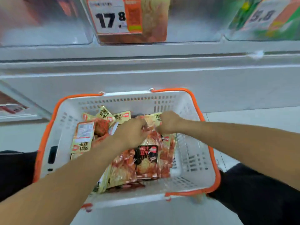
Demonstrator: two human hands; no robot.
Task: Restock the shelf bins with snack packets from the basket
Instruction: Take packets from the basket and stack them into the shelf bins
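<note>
While both hands are down in the basket (pixel 186 101), risks as I read them:

left hand (pixel 132 133): fingers curled on the packets (pixel 146 161) mid-basket, gripping the loose stack.
right hand (pixel 168 121): curled, pinching a packet top near the far edge.
packets: heaped from the left wall to centre, some on edge; right side of the basket floor bare.
slip risk: glossy film, overlapping stack; lifting many at once likely sheds the bottom ones back in.
mix risk: black-label and yellow-label packs interleaved; could land in the wrong bin.
bins (pixel 194 21): above at the shelf edge, blurred; fill level can't tell.
tag (pixel 108 15): 17.8, on the centre bin front.
</note>
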